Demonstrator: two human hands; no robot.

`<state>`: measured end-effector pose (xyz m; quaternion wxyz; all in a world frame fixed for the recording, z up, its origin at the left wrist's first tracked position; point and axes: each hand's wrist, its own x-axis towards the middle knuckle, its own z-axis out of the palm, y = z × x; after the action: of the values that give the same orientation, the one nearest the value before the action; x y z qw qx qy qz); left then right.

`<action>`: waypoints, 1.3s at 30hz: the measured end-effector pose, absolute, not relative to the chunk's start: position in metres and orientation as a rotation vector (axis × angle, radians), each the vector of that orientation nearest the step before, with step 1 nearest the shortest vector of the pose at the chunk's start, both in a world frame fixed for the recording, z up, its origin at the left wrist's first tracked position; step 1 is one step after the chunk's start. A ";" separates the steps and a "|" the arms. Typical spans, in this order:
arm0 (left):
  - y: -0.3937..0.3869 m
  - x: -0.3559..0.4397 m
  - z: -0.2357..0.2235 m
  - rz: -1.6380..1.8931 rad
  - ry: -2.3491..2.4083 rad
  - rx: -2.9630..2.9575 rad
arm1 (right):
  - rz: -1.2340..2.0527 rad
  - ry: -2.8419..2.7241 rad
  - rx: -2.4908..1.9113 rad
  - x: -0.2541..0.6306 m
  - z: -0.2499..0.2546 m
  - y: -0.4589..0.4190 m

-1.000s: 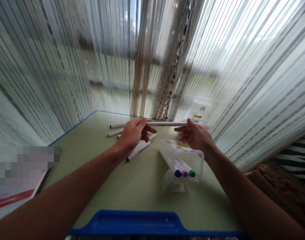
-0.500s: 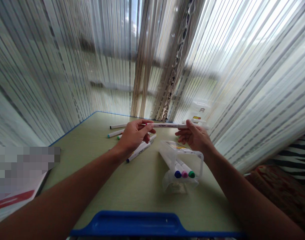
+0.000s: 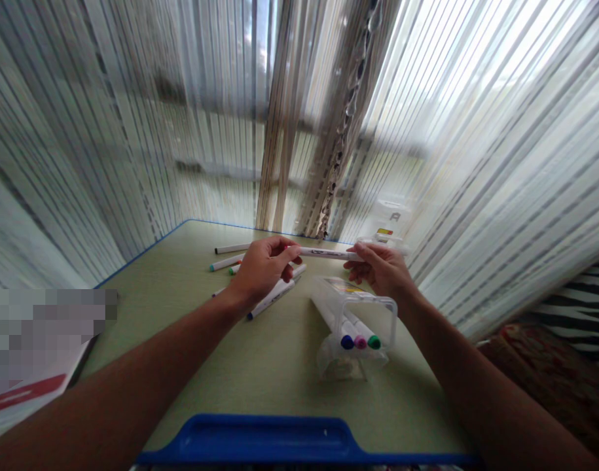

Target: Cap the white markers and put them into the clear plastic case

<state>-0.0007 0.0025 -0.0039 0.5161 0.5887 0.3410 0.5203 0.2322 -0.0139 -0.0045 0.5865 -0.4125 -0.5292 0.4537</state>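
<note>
A white marker pen is held level above the table between my two hands. My left hand pinches its pinkish end, and my right hand grips the opposite end between thumb and fingers. Below my right hand lies a clear plastic case, its open end facing me. Three markers lie in it, with blue, pink and green ends showing. Loose white markers are scattered under and behind my left hand, partly hidden by it.
The light green table has a blue edge and a blue tray groove at the front. A clear container stands at the back right. String curtains hang behind. At left is a partly blurred flat item with a red band.
The marker's right end has tipped slightly down, and my right hand's fingers have shifted left along it. My left hand keeps its pinch. The case and loose markers stay put.
</note>
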 end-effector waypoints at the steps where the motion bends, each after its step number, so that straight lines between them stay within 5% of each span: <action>1: 0.002 -0.001 -0.004 1.247 0.821 1.415 | 1.048 -1.251 -0.964 0.232 -0.005 -0.014; 39: -0.005 0.001 0.001 1.333 0.750 1.499 | 1.056 -1.187 -0.950 0.238 -0.011 -0.007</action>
<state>0.0008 -0.0049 0.0007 0.4794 0.6144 0.3074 0.5461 0.2381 -0.0069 -0.0105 0.6013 -0.4098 -0.5125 0.4560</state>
